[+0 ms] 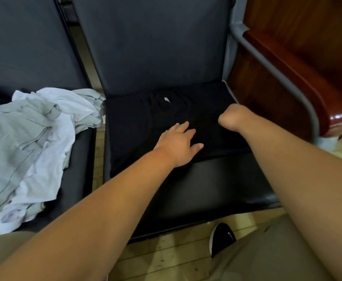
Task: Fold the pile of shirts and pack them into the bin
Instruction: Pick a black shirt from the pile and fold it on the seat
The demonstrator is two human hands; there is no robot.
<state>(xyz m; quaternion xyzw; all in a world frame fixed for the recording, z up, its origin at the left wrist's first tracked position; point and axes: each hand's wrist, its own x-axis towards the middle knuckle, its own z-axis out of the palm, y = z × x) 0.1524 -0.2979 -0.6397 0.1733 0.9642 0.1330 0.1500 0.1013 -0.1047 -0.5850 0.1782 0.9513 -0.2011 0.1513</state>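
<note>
On the seat [216, 185], left hand [178, 146] presses, right hand [230, 116] grips shirt [137, 126].

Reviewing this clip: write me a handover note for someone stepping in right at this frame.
Left hand: open, flat on the black shirt, fingers spread.
Right hand: fingers curled under at the shirt's right side; whether they grip cloth cannot be told.
The black shirt lies spread on the chair seat, collar away from the person. Pile of light shirts sits unfolded on the neighbouring seat to the left. No bin in view.
Done: one shirt laid out.
Left: fold it, fold the pile, pack everything into the bin.
</note>
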